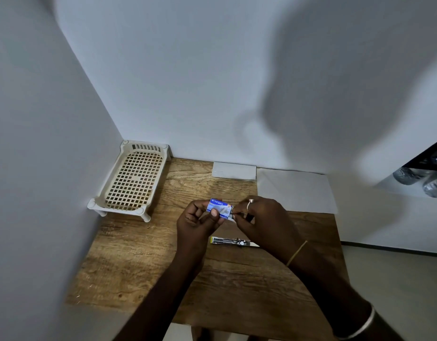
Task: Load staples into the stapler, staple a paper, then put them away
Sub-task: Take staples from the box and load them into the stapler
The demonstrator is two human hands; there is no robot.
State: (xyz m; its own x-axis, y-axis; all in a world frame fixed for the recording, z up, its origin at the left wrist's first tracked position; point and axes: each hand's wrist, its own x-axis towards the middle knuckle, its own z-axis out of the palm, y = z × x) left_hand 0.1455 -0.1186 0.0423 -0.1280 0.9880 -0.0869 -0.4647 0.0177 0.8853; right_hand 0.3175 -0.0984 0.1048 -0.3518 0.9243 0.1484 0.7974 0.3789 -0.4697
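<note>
The 2 arms come in from the near edge, and the right one wears a pale bangle (360, 326). Over the middle of the wooden table (138, 267), both hands hold up a small blue staple box (218, 206). The left hand (197, 219) grips the box, with its thumb on the front and its fingers curled behind. The right hand (264, 217) pinches the right end of the box, where a bit of white sticks out. The stapler (231, 241) lies flat on the table just below the hands and looks opened up. The big paper (296, 190) lies far right by the wall.

If the right hand pulls too hard, the inside could shoot out and staples could spill on the table or the floor. The thin staple strips might snap into bits. The box is small, so it could slip and drop onto the stapler right under it.

No staples can be seen. The right fingers hide the end of the box, so I cannot tell how far it is open. The right hand covers part of the stapler, and I cannot tell if it has staples in it. A small white sheet (234, 170) by the far wall is too plain to name. A cream basket (131, 178) sits far left. At the far right edge, 2 or 3 blurry bottles (409, 175) are cut off.
</note>
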